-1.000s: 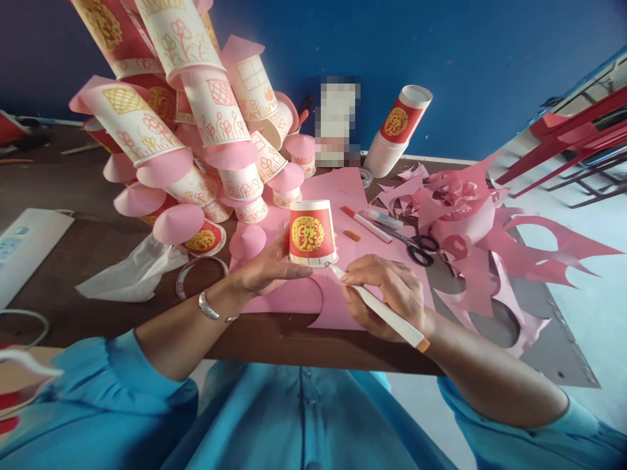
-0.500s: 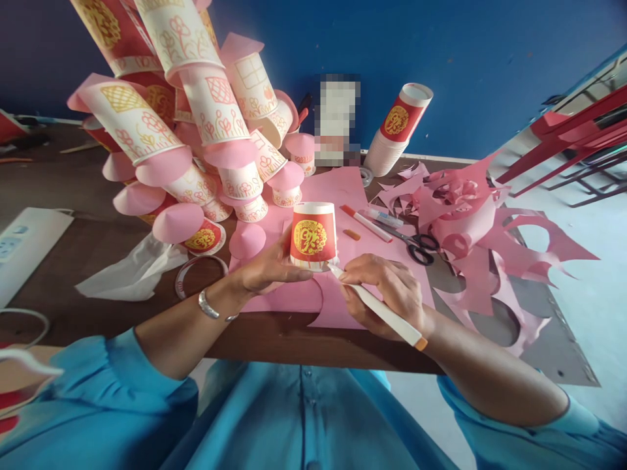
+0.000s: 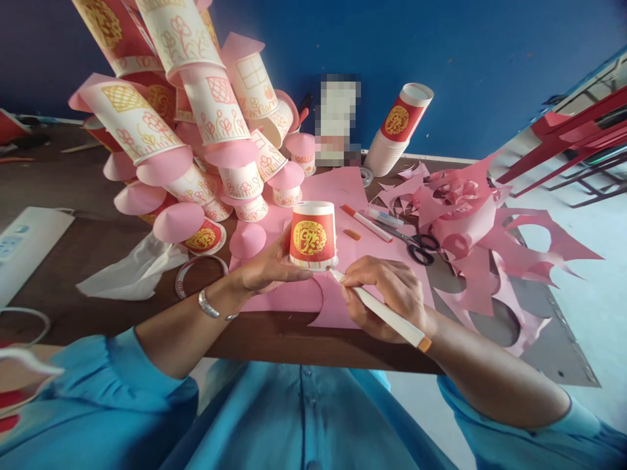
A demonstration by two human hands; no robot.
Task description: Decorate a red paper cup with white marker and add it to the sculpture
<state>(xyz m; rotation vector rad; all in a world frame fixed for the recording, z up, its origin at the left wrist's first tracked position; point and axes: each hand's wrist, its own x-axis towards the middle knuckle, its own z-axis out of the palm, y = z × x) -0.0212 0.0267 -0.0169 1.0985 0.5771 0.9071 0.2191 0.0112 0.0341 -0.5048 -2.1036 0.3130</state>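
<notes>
Paper cup [image 3: 313, 236] turned slightly toward 3 o'clock; left hand [image 3: 267, 267] hugged its 9 o'clock side, fingers part-curled; right hand [image 3: 389, 287] pinched marker [image 3: 392, 318], fingers closed, tip near 5 o'clock.

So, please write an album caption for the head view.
Left hand holding a red and white paper cup; right hand holding a white, orange-ended marker, tip at the cup's lower edge.

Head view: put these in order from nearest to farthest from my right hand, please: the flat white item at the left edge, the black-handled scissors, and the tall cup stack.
1. Black-handled scissors: just beyond your right hand, slightly to its right.
2. Tall cup stack: straight ahead, farther back.
3. Flat white item: far off to the left.
</notes>
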